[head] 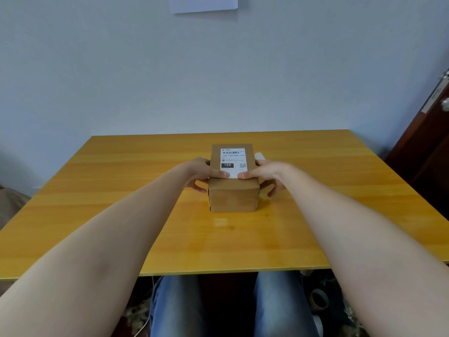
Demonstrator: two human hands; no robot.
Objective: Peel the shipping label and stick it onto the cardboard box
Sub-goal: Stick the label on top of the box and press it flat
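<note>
A brown cardboard box point(232, 198) stands in the middle of the yellow wooden table point(121, 190). A white shipping label point(233, 159) with a barcode, a QR code and a black "150" block lies flat on the box's top face. My left hand point(199, 172) clasps the box's left side, its thumb pressing on the label's near left corner. My right hand point(266, 175) clasps the right side, its thumb on the label's near right corner. The other fingers of both hands curl down the box's sides.
A small white piece, perhaps the label's backing point(259, 156), peeks out behind the box's right side. A white wall rises behind the table, with a white sheet point(204, 3) pinned high. A dark door point(427, 142) stands at the right. My knees sit under the near table edge.
</note>
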